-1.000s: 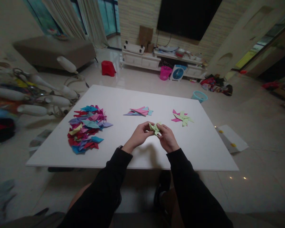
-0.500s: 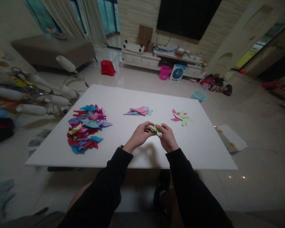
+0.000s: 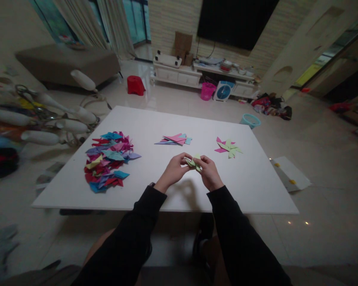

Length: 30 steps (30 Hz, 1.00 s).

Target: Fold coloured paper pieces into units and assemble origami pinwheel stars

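Observation:
Between my hands, above the white table, is a small folded piece of light green paper (image 3: 193,163). My left hand (image 3: 176,170) pinches its left side with thumb and fingers. On its right side my right hand (image 3: 209,172) grips it, the fingers covering part of the folds. Beyond my hands lies a small stack of pink, blue and lilac folded strips (image 3: 176,139). To the right rest several pointed green and magenta folded papers (image 3: 229,147), spread like a star. A big heap of colourful folded paper pieces (image 3: 109,159) covers the table's left part.
The white table (image 3: 155,198) ends close to my body. A pale blue basket (image 3: 250,120) stands on the floor past its far right corner. A white box or board (image 3: 290,172) lies right of it. At the left is a lamp with white shades (image 3: 68,126).
My fingers have shifted slightly on the green paper, which has turned a little between them. The papers on the table have not moved.

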### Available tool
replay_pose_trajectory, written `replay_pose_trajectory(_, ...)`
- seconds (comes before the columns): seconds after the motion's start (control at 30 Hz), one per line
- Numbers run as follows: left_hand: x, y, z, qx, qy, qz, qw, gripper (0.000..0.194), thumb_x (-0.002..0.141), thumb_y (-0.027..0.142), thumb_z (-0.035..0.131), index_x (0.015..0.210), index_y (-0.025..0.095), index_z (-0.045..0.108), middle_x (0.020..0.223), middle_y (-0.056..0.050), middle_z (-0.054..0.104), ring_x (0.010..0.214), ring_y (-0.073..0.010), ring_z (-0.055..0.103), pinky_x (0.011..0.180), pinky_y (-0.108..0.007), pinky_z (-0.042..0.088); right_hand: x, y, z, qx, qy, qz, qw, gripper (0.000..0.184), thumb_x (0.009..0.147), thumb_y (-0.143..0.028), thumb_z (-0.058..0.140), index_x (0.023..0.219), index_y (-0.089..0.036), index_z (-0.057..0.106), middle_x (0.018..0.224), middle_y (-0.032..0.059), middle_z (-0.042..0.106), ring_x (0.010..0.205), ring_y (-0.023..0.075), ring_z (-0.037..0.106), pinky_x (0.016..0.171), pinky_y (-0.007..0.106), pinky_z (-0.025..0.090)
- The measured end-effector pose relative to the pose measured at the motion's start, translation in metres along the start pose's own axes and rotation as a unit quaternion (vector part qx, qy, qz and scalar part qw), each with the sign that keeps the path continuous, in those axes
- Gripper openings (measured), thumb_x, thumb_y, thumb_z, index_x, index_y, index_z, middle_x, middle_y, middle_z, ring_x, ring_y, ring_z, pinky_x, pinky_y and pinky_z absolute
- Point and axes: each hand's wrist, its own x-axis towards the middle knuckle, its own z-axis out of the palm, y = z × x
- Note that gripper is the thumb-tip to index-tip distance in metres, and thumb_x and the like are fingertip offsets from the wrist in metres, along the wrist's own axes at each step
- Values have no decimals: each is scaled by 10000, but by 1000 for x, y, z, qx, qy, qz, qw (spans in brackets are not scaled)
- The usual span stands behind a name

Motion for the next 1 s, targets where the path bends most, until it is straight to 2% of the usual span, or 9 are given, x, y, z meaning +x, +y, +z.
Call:
replay_pose_trajectory(0.3, 1, -4, -2, 8, -10, 5, 1000, 263, 727, 239, 813, 927, 179, 653, 883, -49, 727, 824, -198, 704, 819, -335, 541, 3, -2, -5, 8, 20, -25, 999, 239, 620, -358, 819, 672, -203, 644, 678, -28, 590, 651, 121, 506, 564, 250, 346)
replay_pose_trajectory(0.5, 1, -7, -3, 0, -24, 7, 1000, 259, 755, 249, 792, 959, 177, 649, 866, -46, 733, 827, -195, 709, 823, -334, 540, 4, -1, -6, 15, 13, -43, 999, 257, 716, -438, 794, 702, -199, 698, 730, 4, 618, 699, 139, 526, 568, 255, 359)
replay_pose_trajectory(0.67, 0, -7, -3, -4, -29, 1, 1000, 283, 749, 264, 800, 964, 172, 642, 838, -46, 733, 822, -194, 709, 808, -327, 540, 4, 0, -5, 4, 14, -47, 999, 222, 628, -360, 861, 689, -194, 727, 698, -9, 635, 652, 117, 508, 579, 255, 344)
replay_pose_trajectory(0.8, 1, -9, -3, -4, -27, -6, 1000, 284, 736, 222, 797, 959, 167, 630, 800, -42, 734, 819, -194, 714, 801, -326, 542, 6, 1, -5, -17, 27, -79, 996, 205, 621, -345, 859, 712, -198, 749, 683, -13, 662, 615, 114, 505, 603, 274, 373)
replay_pose_trajectory(1.0, 3, -16, -3, -20, -29, -13, 999, 293, 720, 194, 789, 963, 162, 627, 811, -43, 741, 816, -191, 716, 774, -319, 548, 6, 0, -6, -41, 38, -101, 993, 228, 578, -319, 873, 736, -198, 762, 742, 18, 721, 693, 159, 585, 671, 308, 437)
